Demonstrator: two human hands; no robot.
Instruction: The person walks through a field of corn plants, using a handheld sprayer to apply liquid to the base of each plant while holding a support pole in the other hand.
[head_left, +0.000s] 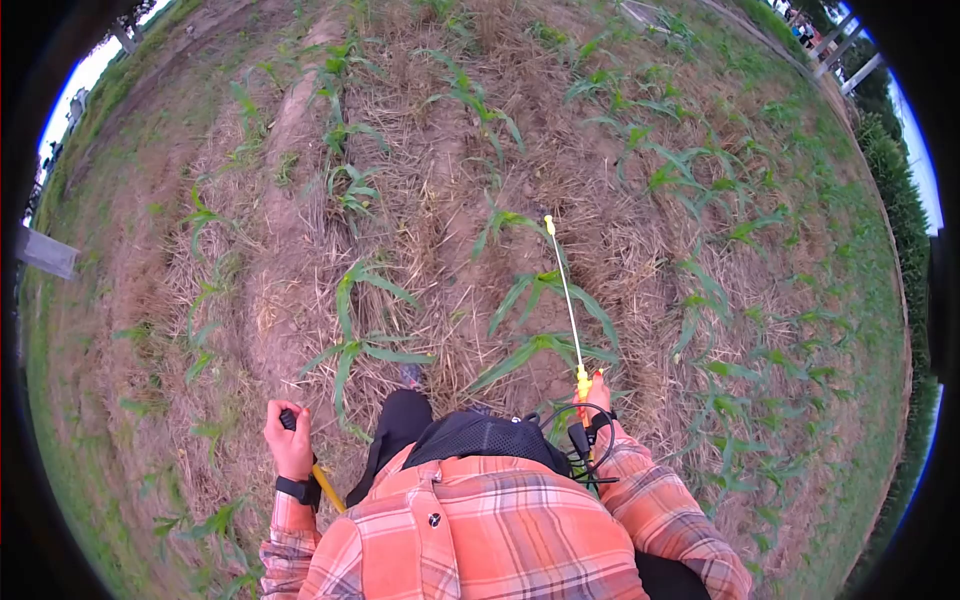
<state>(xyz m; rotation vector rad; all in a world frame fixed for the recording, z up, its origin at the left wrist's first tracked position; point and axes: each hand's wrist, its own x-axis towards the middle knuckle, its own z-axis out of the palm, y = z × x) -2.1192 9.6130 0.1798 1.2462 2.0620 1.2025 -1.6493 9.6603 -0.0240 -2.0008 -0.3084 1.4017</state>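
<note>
My left hand [289, 440] is closed round the black grip [288, 419] of a yellow pump lever [327, 487], at the left of my body. On the other side, my right hand [600, 396] grips the handle end of a spray wand [568, 292]; its fingers are partly hidden. The wand's thin pale tube points forward and ends in a yellow nozzle [549, 225] above the plants. A black hose [612, 445] loops beside my right wrist. Under the wand stands a young green corn plant [545, 283], with another corn plant [350, 348] ahead of my left hand.
Rows of young corn run ahead and to both sides over bare soil [285, 165] and dry straw [440, 215]. My dark trouser leg [402, 420] shows below me. A pale post [47, 251] stands at far left, a hedge [895, 190] at far right.
</note>
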